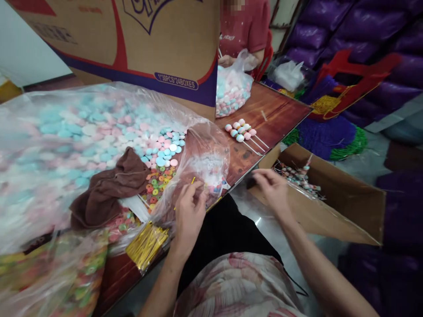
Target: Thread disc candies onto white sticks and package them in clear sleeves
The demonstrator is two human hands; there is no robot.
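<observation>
Just beside the left hand (pixel 191 209), a clear packet (pixel 142 265) held gold twist ties (pixel 148 244); the hand's fingertips were pinched together on a single gold tie (pixel 193 180). Well apart from it, the right hand (pixel 272 187) was loosely curled; whether it gripped anything could not be told. Right of that hand, an open cardboard box (pixel 350 193) held candy skewers (pixel 302 178). Beyond the left hand, a large clear bag (pixel 148 97) held pastel candy discs (pixel 168 147). Farther off, past both hands, another plastic bag (pixel 243 61) held similar candies (pixel 233 90).

Reddish-brown table (pixel 286 105), carton (pixel 139 44), candy skewers (pixel 240 129), bagged candy (pixel 95 132)
</observation>
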